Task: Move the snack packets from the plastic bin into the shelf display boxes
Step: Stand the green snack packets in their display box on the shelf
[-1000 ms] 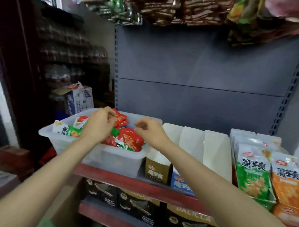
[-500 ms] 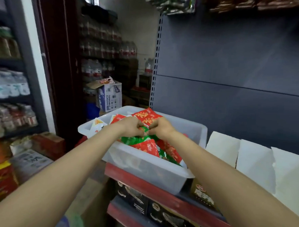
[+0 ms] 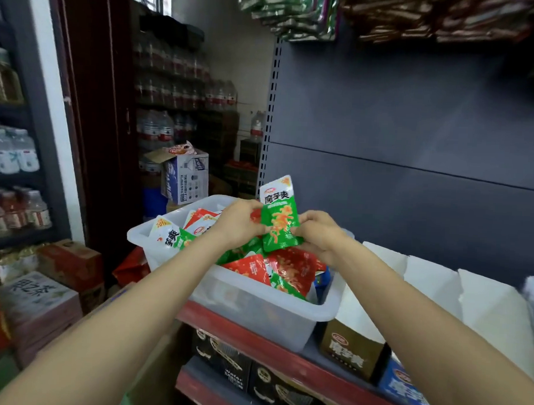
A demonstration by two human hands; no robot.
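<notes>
Nearest the viewer, two bare forearms reach in over the front rim of the bin, which sits on the red-edged shelf. Just below the fingers lies the heap of red and green packets, most of the stock not yet moved. Half a second ago both hands were down in that heap, knuckles together; now they have lifted one green packet clear, and it stands upright above the pile. The left hand pinches its left edge, and the right hand pinches its lower right edge, fingers curled round the foil. So the pick looks done and the carry comes next. To the right of the right hand, and a little nearer than the bin's far wall, stand the display boxes with white flaps raised; the nearest is just beside the bin. Beyond the fingers is the grey back panel, and to the far left, shelves of bottles.
</notes>
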